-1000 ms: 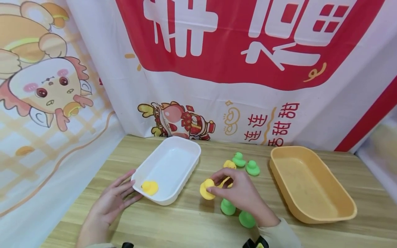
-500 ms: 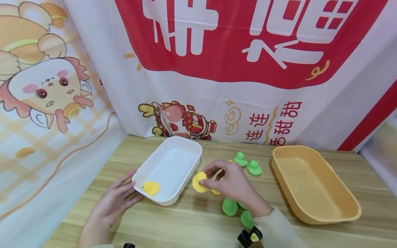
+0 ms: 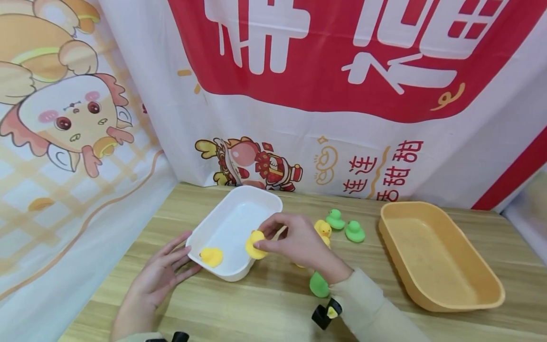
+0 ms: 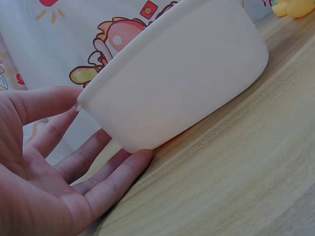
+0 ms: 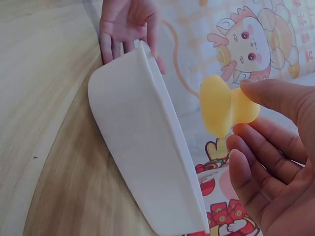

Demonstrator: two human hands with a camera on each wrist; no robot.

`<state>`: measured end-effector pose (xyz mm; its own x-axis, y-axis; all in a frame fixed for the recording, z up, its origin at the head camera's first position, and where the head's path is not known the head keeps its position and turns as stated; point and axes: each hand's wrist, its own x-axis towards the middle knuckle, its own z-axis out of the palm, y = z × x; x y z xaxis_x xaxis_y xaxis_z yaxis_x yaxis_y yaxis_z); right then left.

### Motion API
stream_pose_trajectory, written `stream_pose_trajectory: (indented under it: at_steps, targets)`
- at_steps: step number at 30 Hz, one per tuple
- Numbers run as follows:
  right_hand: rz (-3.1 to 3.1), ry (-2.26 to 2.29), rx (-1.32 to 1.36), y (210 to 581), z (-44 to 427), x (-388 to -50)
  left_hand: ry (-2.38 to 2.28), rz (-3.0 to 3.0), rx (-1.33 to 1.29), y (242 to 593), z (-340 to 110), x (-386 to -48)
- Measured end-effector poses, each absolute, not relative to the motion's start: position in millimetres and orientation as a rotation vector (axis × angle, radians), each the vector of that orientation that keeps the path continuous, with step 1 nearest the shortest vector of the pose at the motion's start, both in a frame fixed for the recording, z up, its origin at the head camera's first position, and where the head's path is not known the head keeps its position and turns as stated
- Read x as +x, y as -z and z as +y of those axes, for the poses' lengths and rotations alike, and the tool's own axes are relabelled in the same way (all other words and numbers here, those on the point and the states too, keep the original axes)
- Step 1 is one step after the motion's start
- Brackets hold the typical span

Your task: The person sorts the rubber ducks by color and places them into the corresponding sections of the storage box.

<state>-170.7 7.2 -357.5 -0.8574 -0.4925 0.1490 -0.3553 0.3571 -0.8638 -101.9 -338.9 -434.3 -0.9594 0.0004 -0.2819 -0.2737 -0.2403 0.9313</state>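
Note:
My right hand (image 3: 295,241) pinches a yellow rubber duck (image 3: 255,245) between thumb and fingers, over the near right rim of a white plastic basin (image 3: 234,223). Seen in the right wrist view, that duck hangs above the basin's side, apart from it. Inside the basin's near end lies another yellow duck (image 3: 212,257). My left hand (image 3: 155,275) touches the basin's near left side with fairly straight fingers. The left wrist view shows one digit at the rim and another fingertip by the bottom edge.
Two green ducks (image 3: 335,219) stand behind a few yellow ducks (image 3: 323,229), partly hidden by my right hand. One more green duck (image 3: 318,285) lies near my right sleeve (image 3: 363,301). An orange-yellow basin (image 3: 438,256) stands at the right. A printed cloth (image 3: 239,114) hangs behind the table.
My right hand has carried the yellow duck leftward from the group of ducks to the white basin's rim. My left hand stays at the basin's side.

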Motion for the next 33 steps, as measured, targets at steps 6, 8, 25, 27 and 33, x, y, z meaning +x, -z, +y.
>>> stream_pose_trajectory:
  at_steps: [6,8,25,27,33]
  targets:
    - [2.446,1.474,-0.828,353.6,-11.0,-173.3,-2.311,1.804,-0.361,433.7,-338.9,-101.1]
    - [2.441,1.460,-0.847,353.6,-18.8,-175.5,-2.309,1.805,-0.370,433.4,-339.3,-101.6]
    - [2.329,1.179,-1.066,375.4,-69.4,-189.1,-2.297,1.822,-0.378,432.3,-339.8,-102.7]
    - [2.332,1.127,-1.084,374.8,-71.0,-190.4,-2.294,1.829,-0.374,431.8,-339.2,-103.2]
    - [2.388,0.883,-1.132,379.7,-78.5,-194.3,-2.299,1.827,-0.373,431.6,-337.7,-102.5]
